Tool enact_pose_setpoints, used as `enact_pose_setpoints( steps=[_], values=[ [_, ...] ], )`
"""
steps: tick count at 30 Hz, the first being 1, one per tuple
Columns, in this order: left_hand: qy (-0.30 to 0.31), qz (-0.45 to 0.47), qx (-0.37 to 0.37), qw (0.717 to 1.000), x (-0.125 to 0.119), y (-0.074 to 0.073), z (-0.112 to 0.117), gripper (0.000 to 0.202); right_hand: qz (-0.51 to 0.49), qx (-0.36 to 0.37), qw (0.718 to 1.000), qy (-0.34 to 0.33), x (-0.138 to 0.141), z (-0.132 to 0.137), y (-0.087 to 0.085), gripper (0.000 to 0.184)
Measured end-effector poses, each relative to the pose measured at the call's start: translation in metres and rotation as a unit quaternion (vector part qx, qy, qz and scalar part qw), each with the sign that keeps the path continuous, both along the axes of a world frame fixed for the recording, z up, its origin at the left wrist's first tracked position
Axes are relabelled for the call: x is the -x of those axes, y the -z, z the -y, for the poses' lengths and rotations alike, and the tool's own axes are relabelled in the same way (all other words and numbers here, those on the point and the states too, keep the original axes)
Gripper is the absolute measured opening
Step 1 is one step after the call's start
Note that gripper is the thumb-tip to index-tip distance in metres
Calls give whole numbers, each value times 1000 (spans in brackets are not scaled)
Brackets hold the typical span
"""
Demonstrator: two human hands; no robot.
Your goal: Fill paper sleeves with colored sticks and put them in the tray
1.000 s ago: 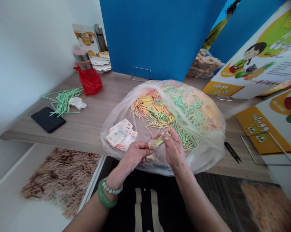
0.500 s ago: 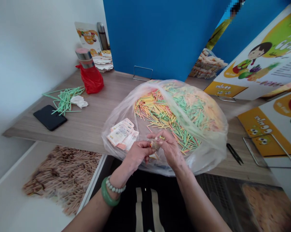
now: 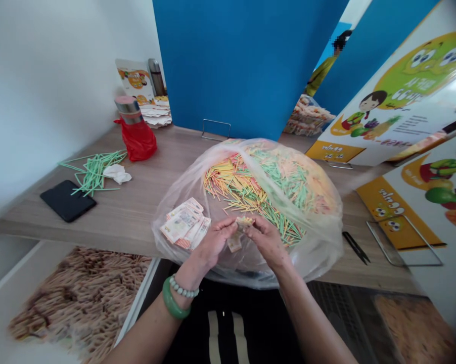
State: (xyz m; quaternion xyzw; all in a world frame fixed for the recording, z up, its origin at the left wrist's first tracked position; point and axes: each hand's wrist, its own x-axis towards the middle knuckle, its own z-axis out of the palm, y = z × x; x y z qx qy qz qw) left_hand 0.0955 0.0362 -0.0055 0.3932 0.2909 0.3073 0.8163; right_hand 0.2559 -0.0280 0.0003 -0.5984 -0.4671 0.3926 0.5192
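Between my two hands is a small printed packet (image 3: 234,241), its top edge pinched by the fingers of both. My left hand (image 3: 212,243) grips it from the left and wears a green bangle and a beaded bracelet on the wrist. My right hand (image 3: 268,243) closes on its right side. Yellowish bits show at the packet's top, too small to make out. Beneath lies a big clear plastic bag (image 3: 175,187), spread open, with short thin green, yellow and pink sticks (image 3: 235,179) heaped on and in it. Flat printed packets (image 3: 184,222) lie overlapped left of my left hand.
Left on the table are a black phone (image 3: 69,201), long green sticks (image 3: 93,174), a crumpled tissue (image 3: 117,174) and a jar in a red bag (image 3: 139,141). Black tweezers (image 3: 356,247) lie at right beside a wire stand (image 3: 406,253). An open drawer (image 3: 139,298) holds many wrapped pieces.
The packet's top has been turned more level between my fingers, and my hands have spread slightly. The whole view has shifted, so the table appears lower and further left.
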Motion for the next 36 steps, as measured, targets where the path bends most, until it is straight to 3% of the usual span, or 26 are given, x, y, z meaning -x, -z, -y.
enact_pose_setpoints(
  steps=[3, 6, 14, 18, 22, 27, 32, 36],
  values=[
    [3, 1, 2, 1000, 2, -3, 3, 48, -37, -12, 998, 41, 7, 2, 7, 8],
    [2, -9, 2, 1000, 4, -3, 6, 63, -93, -23, 993, 63, 13, 4, 7, 16],
    [9, -9, -52, 999, 24, -1, 14, 44, -228, -1, 974, 21, 19, 9, 0, 18],
    [-13, -14, -60, 998, 35, -1, 17, 51, -176, 8, 984, -10, 24, 13, 3, 18],
    [18, -71, -97, 993, 49, 1, 20, 65, -81, 7, 995, -55, 37, 17, 5, 11],
    [28, -122, -221, 967, 66, -5, 30, 39, -45, -3, 998, -50, 58, 20, 4, 8],
    [-70, -145, -251, 955, 78, -7, 41, 26, -27, 4, 995, -96, 77, 18, 5, 12],
    [-222, -127, -115, 960, 100, 0, 33, 18, -9, 26, 994, -108, 87, 14, 10, 13]
  ],
)
